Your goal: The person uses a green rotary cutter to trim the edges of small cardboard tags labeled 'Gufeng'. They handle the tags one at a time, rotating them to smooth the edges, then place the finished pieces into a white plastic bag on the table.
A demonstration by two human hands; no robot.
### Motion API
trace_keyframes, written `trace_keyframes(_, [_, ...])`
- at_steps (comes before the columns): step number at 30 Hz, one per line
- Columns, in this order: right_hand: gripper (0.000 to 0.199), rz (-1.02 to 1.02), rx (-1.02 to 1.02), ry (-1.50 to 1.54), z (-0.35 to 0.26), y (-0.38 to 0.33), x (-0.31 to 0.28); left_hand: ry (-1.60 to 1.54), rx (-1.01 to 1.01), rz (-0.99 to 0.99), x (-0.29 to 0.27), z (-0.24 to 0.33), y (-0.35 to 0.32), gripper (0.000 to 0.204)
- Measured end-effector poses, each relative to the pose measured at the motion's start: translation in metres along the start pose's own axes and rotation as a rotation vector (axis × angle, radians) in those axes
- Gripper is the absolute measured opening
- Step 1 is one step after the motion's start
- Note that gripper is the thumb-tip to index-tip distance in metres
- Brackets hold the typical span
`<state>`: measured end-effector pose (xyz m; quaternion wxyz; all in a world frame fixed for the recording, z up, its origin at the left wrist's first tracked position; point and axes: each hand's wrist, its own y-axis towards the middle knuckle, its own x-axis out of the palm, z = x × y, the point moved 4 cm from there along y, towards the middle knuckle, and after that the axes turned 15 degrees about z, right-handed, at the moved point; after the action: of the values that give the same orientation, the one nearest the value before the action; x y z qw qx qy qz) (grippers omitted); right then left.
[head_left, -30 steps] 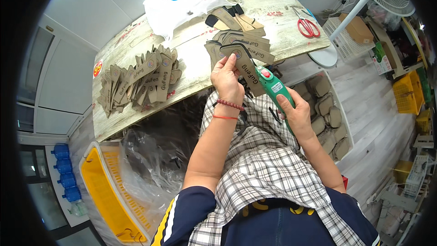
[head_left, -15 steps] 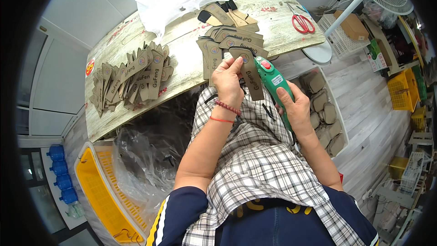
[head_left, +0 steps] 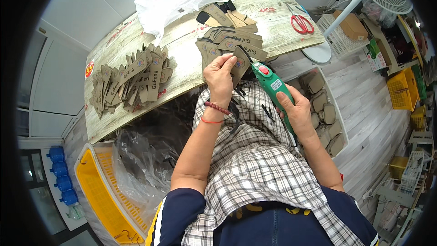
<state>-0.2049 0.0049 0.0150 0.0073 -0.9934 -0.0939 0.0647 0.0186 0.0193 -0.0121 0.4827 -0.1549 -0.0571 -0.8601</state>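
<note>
Head view: left hand (head_left: 220, 75) pinches one brown tag (head_left: 240, 65) at table (head_left: 273, 18) edge. Right hand (head_left: 296, 114) grips one green tool (head_left: 272, 84), tip touching tag. Two tag heaps: ten o'clock, twelve. One scissors (head_left: 301, 22), two o'clock.

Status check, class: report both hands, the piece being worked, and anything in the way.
Left hand pinching a brown leather piece. Right hand gripping a green power tool, tip at the piece. Nothing between them.

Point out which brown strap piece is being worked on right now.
It is the strap piece pinched in the left hand, with the green power tool in the right hand at its edge. The others lie untouched on the table.
</note>
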Motion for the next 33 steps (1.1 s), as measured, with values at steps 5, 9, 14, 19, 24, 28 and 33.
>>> trace_keyframes(5, [0.045,-0.008,-0.025,0.014,-0.002,0.002,-0.001,0.071,-0.009,-0.117,0.0,-0.004,-0.001,0.012])
trace_keyframes(9, [0.044,-0.018,-0.013,0.028,-0.004,0.005,-0.002,0.151,-0.02,-0.2,0.0,-0.001,-0.002,0.012])
trace_keyframes(14, [0.043,-0.029,0.002,0.041,-0.003,0.005,-0.006,0.208,-0.048,-0.322,0.002,0.008,0.005,0.012])
trace_keyframes(19, [0.043,-0.041,0.001,0.032,-0.004,0.004,-0.009,0.275,0.024,-0.482,0.002,0.016,0.019,0.008])
trace_keyframes(24, [0.044,-0.055,0.001,0.029,-0.004,0.003,-0.01,0.642,0.418,-0.575,0.007,0.043,0.028,0.01])
trace_keyframes(28, [0.045,-0.067,-0.02,0.013,-0.006,0.003,-0.012,0.82,0.559,-0.637,0.018,0.07,0.024,0.012])
trace_keyframes(33, [0.045,-0.104,-0.006,-0.018,-0.01,0.003,-0.012,0.924,0.694,-0.735,0.024,0.079,0.028,0.012])
